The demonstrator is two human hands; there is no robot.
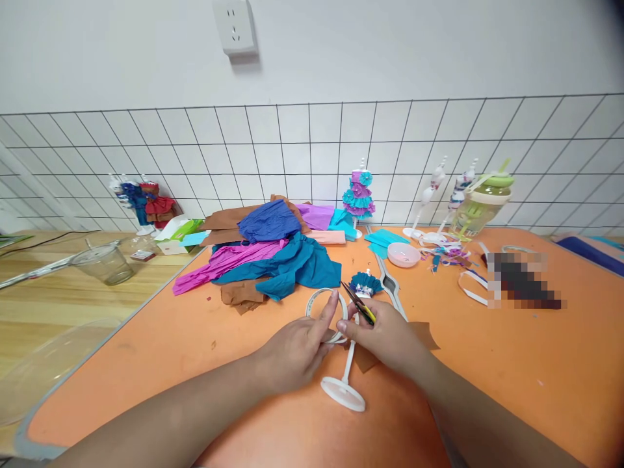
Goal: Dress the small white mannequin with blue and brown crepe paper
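Observation:
My left hand [299, 348] is closed around a roll of white tape [312, 300], with the thumb laid along its ring. In my right hand [385, 331] is a pair of scissors [364, 307] with yellow and black handles, blades pointing up and left. The right thumb and fingertips meet the tape roll's edge. Just behind that hand is a small white dress-form stand [348, 364] with a round base, tilted a little, teal ruffled paper [365, 284] around its top. My right hand hides its middle, so I cannot tell whether the fingers touch it. Brown paper [422, 335] lies beneath.
Crepe paper [297, 260] in several colours is heaped across the orange table [160, 364]. Behind stand a decorated form [359, 195], a pink bowl [403, 254], paper scraps [448, 255] and a green-lidded bottle [482, 205]. A clear cup [104, 263] stands left.

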